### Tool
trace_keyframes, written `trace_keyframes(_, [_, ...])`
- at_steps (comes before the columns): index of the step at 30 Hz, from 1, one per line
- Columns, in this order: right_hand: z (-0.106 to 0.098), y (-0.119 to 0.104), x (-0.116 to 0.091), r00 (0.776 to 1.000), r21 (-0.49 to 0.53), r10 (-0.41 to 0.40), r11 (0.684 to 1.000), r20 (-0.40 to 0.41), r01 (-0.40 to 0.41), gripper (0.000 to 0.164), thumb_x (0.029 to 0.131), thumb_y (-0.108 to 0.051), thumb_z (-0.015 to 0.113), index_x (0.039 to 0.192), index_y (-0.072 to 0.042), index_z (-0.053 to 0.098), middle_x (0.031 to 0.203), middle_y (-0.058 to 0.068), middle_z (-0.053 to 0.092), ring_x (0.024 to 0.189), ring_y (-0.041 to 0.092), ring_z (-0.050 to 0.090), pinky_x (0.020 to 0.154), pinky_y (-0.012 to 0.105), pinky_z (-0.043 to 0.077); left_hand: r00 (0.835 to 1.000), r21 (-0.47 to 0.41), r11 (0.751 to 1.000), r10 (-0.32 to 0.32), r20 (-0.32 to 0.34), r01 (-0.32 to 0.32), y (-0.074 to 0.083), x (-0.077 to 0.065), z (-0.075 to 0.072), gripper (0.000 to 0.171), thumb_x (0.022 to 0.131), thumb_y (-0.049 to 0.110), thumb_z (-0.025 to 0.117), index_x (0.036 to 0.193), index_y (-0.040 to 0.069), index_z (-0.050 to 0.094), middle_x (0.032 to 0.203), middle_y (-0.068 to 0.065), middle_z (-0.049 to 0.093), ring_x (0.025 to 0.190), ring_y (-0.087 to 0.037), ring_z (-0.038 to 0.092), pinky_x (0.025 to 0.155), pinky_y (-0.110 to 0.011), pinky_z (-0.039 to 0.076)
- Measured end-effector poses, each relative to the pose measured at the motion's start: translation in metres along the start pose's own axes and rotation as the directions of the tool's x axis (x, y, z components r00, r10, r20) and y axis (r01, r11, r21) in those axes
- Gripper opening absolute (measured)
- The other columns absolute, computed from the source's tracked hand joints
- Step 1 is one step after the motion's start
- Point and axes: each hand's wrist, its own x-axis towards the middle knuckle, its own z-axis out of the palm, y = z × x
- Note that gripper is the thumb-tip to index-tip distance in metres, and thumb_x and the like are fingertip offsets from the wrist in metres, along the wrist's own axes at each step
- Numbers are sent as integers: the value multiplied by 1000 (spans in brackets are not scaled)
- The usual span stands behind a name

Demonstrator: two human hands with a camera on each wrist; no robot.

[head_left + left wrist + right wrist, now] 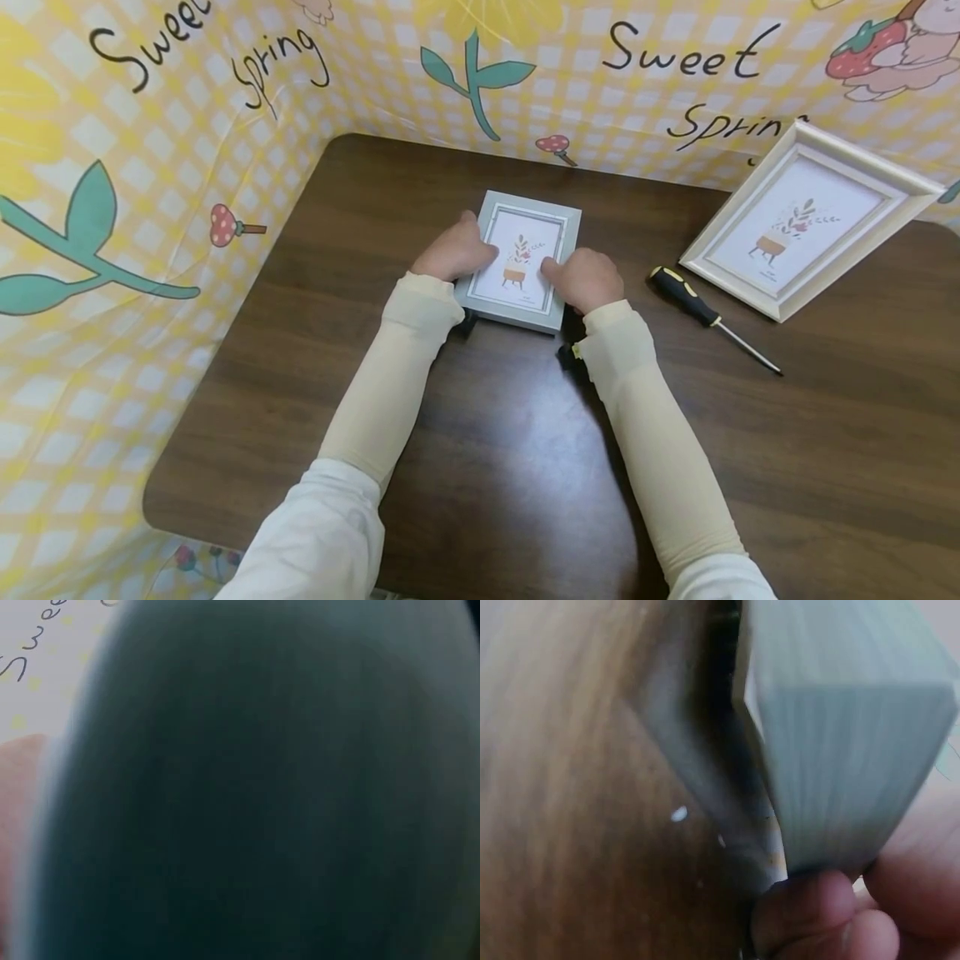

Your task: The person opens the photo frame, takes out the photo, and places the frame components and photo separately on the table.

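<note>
A small grey-blue picture frame [534,203] shows a print of a plant in a footed pot, face up toward the head camera. My left hand [452,250] grips its left side, thumb over the front. On the opposite side my right hand [590,279] holds the border, thumb also reaching onto the front. From the right wrist, the frame's edge [847,765] appears close over the wood, with curled fingers [810,906] at it. A dark, blurred surface fills most of the left wrist view, with a bit of the left hand [19,817] at the side.
Right of the right hand lies a screwdriver [684,296] with a black and yellow handle. Beyond it a larger cream picture frame [855,248] stands propped at a slant. Yellow checked cloth [390,92] hangs behind and left of the brown table [480,467].
</note>
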Motion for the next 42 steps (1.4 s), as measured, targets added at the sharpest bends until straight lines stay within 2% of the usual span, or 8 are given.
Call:
trace_keyframes(7, [-1, -2, -1, 1000, 12, 5, 1000, 27, -5, 53, 99, -54, 50, 90, -5, 69, 84, 14, 63, 67, 27, 61, 57, 37, 46, 1000, -10, 1000, -25, -13, 25, 2, 1, 4, 85, 102, 27, 52, 161, 7, -7, 158, -18, 33, 130, -29, 44, 110, -47, 34])
trace_keyframes(17, [-2, -2, -4, 999, 11, -4, 1000, 38, 4, 52, 98, -51, 50, 83, -5, 69, 71, 12, 62, 56, 25, 60, 50, 34, 43, 1000, -23, 1000, 1, -10, -1, -5, 4, 4, 85, 102, 33, 53, 162, 7, -2, 163, -15, 25, 140, -29, 36, 113, -47, 31])
trace_keyframes(22, [-2, 1, -5, 1000, 50, -8, 999, 23, 7, 54, 99, -53, 48, 86, -5, 67, 74, 13, 63, 56, 25, 62, 51, 35, 47, 999, -49, 999, -3, -37, 1, -7, 7, 5, 83, 104, 43, 48, 162, 7, 1, 164, -14, 24, 141, -27, 34, 114, -46, 29])
trace_keyframes(27, [-5, 5, -5, 1000, 125, -2, 992, -5, 3, 54, 99, -56, 50, 97, -4, 65, 81, 15, 63, 59, 26, 63, 54, 36, 48, 995, -67, 997, 22, -93, -28, -3, 8, 5, 82, 104, 46, 49, 162, 6, 6, 161, -15, 29, 136, -27, 40, 113, -45, 32])
trace_keyframes(31, [-9, 6, -7, 1000, 169, -2, 986, 2, 2, 56, 98, -57, 52, 104, -3, 63, 84, 16, 63, 60, 26, 64, 54, 36, 49, 992, -74, 996, 39, -121, -48, 1, 4, 2, 81, 103, 45, 51, 161, 5, 12, 157, -15, 36, 129, -27, 45, 110, -45, 35])
trace_keyframes(34, [-14, 6, -10, 1000, 204, -26, 979, 6, 24, 58, 97, -60, 53, 105, -3, 62, 82, 15, 63, 58, 25, 63, 52, 35, 49, 989, -72, 995, 62, -131, -72, 3, 0, -2, 75, 103, 44, 53, 158, 5, 21, 149, -14, 44, 122, -25, 49, 106, -44, 39])
trace_keyframes(38, [-24, 9, -15, 995, 300, -99, 949, -10, 98, 58, 97, -61, 53, 98, -3, 62, 72, 13, 62, 52, 23, 60, 48, 33, 48, 980, -82, 986, 134, -145, -147, 5, -6, -11, 66, 103, 43, 53, 152, 4, 32, 139, -13, 52, 116, -24, 52, 102, -41, 42])
trace_keyframes(42, [-37, 10, -20, 986, 466, -165, 874, 16, 139, 55, 98, -58, 55, 99, -3, 61, 67, 10, 59, 49, 19, 57, 47, 30, 47, 964, -108, 967, 214, -158, -233, 6, -17, -23, 61, 104, 39, 53, 150, 2, 37, 133, -14, 55, 113, -23, 53, 100, -39, 43])
